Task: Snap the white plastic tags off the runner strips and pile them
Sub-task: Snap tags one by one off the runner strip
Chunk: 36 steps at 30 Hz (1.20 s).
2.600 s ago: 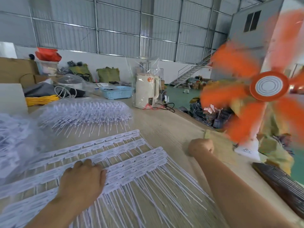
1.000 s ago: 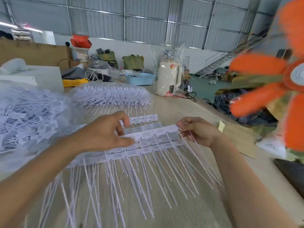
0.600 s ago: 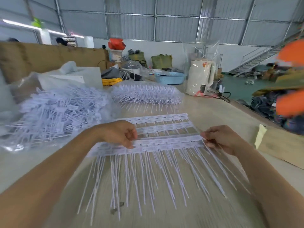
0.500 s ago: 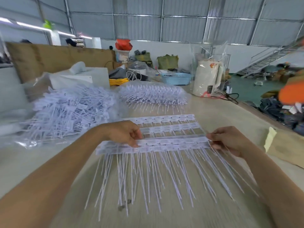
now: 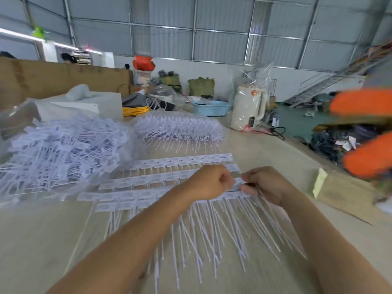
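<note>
Four runner strips point(image 5: 148, 179) of white plastic tags lie flat on the pale wooden worktop point(image 5: 42, 240), stacked like roof tiles, each row's thin tails pointing toward the near edge. Both hands meet at the right end of the nearest strips: the left hand point(image 5: 209, 182) has its fingers curled tight, pinching the strip edge, and the right hand point(image 5: 266, 184) has its fingers curled around a tag and its tail right next to it. The two hands nearly touch.

Two heaps of loose tags sit further back. The big pile point(image 5: 61, 153) is along the left edge, lying on clear plastic, and a smaller, neater mound point(image 5: 178, 128) sits behind the strips toward the far edge, also bagged in clear film.

Also on the worktop: one white kettle point(image 5: 248, 108) wrapped in plastic, one blue basket point(image 5: 211, 107), a coil of yellow cable point(image 5: 134, 110) and a white box point(image 5: 93, 105). At the right edge there's a yellow sticky note point(image 5: 319, 183) on cardboard.

Room is a warehouse with grey corrugated metal walls point(image 5: 212, 28), a metal staircase point(image 5: 324, 81) at the right, and blurred orange fan blades point(image 5: 364, 132).
</note>
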Tool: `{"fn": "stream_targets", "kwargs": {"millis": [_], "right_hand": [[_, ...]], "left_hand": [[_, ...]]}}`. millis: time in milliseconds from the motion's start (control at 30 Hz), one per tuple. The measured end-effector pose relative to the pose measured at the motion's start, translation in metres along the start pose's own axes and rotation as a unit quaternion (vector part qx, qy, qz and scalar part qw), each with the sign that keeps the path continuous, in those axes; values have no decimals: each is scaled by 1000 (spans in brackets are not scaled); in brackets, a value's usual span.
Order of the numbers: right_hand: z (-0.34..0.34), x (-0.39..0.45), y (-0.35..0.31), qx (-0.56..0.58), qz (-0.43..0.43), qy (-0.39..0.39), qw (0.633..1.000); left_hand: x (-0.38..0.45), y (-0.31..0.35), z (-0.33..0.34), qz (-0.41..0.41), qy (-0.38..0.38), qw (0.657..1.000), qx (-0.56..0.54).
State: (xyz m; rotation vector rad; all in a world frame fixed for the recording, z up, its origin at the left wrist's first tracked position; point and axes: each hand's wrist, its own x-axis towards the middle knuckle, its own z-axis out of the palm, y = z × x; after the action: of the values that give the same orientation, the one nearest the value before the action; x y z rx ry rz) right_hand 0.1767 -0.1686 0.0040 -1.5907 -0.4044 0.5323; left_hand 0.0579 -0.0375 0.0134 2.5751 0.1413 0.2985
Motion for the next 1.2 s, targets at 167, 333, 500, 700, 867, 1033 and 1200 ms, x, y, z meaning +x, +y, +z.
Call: {"fn": "stream_targets", "kwargs": {"millis": [167,333,500,700,867,1033,1200], "right_hand": [[4,-7,-1,-22,-4,14,1000],[4,-4,0,-69,-40,-12,997],[-2,-3,3,11,9,-70,997],[-6,-5,-3,67,-1,-74,995],[-3,-7,-2,-71,-68,-84,992],[-2,-6,-2,-74,-109,-84,988],[0,-8,-2,-139,-159,-72,975]], "left_hand": [[22,-2,18,-4,16,1000,-6],[35,-24,12,42,10,998,39],[30,-26,22,51,27,996,61],[25,-21,18,42,52,997,38],[26,-22,14,-1,45,999,-12],[26,-12,9,-44,14,991,-124],[30,-9,9,-85,8,988,-125]]}}
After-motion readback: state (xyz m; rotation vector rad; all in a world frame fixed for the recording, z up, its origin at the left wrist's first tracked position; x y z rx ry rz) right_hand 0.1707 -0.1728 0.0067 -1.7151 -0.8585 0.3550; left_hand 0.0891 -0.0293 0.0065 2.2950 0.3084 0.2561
